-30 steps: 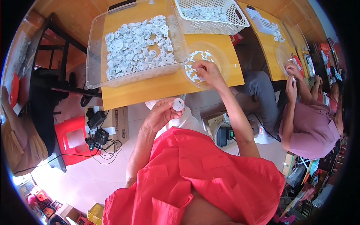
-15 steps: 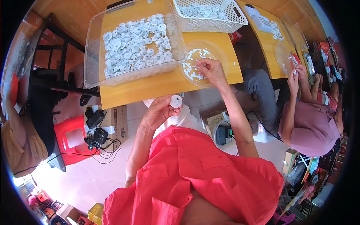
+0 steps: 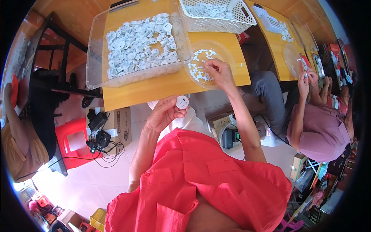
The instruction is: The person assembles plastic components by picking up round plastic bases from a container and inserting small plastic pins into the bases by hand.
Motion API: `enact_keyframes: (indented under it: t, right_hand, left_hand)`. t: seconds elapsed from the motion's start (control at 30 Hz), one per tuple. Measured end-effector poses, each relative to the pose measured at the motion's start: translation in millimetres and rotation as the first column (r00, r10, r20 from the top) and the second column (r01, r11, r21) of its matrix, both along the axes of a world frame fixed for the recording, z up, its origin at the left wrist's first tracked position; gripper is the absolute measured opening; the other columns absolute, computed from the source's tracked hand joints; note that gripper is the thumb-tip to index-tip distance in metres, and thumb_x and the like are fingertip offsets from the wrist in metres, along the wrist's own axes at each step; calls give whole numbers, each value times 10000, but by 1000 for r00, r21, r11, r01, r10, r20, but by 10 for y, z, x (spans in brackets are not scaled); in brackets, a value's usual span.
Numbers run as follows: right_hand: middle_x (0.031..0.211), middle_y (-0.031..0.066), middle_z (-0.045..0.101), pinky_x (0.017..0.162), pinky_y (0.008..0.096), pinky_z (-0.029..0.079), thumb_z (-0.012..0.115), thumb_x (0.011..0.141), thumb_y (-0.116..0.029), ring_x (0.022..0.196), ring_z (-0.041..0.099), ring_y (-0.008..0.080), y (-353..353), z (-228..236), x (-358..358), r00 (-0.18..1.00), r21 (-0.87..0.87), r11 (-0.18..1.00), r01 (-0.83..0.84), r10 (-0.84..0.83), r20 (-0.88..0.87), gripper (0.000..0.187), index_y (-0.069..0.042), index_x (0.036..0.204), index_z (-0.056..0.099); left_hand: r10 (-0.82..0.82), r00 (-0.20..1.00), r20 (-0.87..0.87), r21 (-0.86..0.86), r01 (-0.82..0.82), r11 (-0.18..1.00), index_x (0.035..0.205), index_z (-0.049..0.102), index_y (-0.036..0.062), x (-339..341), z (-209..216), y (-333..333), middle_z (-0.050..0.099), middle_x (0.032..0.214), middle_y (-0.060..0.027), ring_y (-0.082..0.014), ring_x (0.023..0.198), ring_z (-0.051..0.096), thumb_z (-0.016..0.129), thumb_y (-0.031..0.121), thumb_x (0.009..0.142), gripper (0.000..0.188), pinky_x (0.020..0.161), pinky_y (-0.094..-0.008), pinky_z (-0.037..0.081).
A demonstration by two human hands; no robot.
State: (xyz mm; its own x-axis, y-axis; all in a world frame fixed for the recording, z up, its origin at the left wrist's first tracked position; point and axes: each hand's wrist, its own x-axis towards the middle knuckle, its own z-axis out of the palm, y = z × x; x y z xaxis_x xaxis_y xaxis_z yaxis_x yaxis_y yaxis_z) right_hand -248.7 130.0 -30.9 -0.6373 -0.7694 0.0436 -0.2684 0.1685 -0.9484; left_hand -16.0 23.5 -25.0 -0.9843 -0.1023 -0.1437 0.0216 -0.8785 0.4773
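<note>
Just in front of the table edge, my left hand (image 3: 162, 115) pinches a round white plastic disc (image 3: 182, 102) with a dark slot, its flat face turned up. Over a shallow clear round dish (image 3: 230, 58), my right hand (image 3: 221, 74) has its thumb and fingertips pressed together. Whatever lies between those fingertips is too small to make out. Small white plastic pieces (image 3: 199, 75) are scattered in the dish below. To its left, a large clear plastic bin (image 3: 95, 54) holds a heap of white round plastic parts (image 3: 135, 48).
A white perforated basket (image 3: 216, 25) with more white parts stands behind the dish on the wooden table (image 3: 127, 96). At right, a co-worker (image 3: 319, 133) handles a small piece at another table. Cables and black adapters (image 3: 102, 137) lie by a red stool (image 3: 71, 144) at left.
The disc in my left hand has tilted slightly, and its slot shows a little differently. My right hand has shifted barely, still over the dish. The co-worker's hands have moved a little.
</note>
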Motion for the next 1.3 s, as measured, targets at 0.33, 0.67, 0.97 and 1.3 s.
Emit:
enact_keyframes:
  t: [0.33, 0.67, 0.97, 1.3]
  right_hand:
    - [807, 32, 573, 650, 203, 443, 570, 798, 41, 741, 549, 76, 181, 806, 873, 979, -66, 979, -191, 195, 56, 151, 31, 948, 591]
    - [689, 42, 593, 524, 200, 450, 593, 753, 30, 599, 554, 65, 165, 776, 1064, 997, -89, 995, -34, 40, 67, 120, -2, 860, 549]
    - [683, 59, 593, 519, 222, 459, 589, 739, 39, 575, 566, 95, 141, 805, 1134, 995, -92, 995, -35, 26, -95, 120, -10, 839, 544]
    - [714, 92, 563, 554, 277, 465, 608, 733, 59, 627, 582, 165, 137, 750, 1136, 952, -118, 988, -95, 55, -301, 143, -6, 847, 553]
  left_hand:
    - [74, 996, 55, -35, -72, 997, 1142, 505, -39, -53, 79, 33, 610, 980, -135, -172, 825, 631, 504, 144, 901, 303, 724, -261, 546]
    - [255, 964, 74, -270, -226, 936, 1112, 528, -2, -50, 291, 130, 603, 1012, -90, -173, 940, 591, 589, 84, 841, 291, 864, -314, 487]
    - [350, 936, 40, -418, -302, 857, 1074, 533, 0, -63, 297, 179, 598, 1016, -69, -154, 945, 581, 632, -23, 774, 317, 861, -298, 474]
    - [362, 932, -11, -488, -321, 811, 1081, 528, -18, -71, 263, 165, 603, 1015, -87, -158, 943, 588, 626, -33, 780, 317, 854, -288, 475]
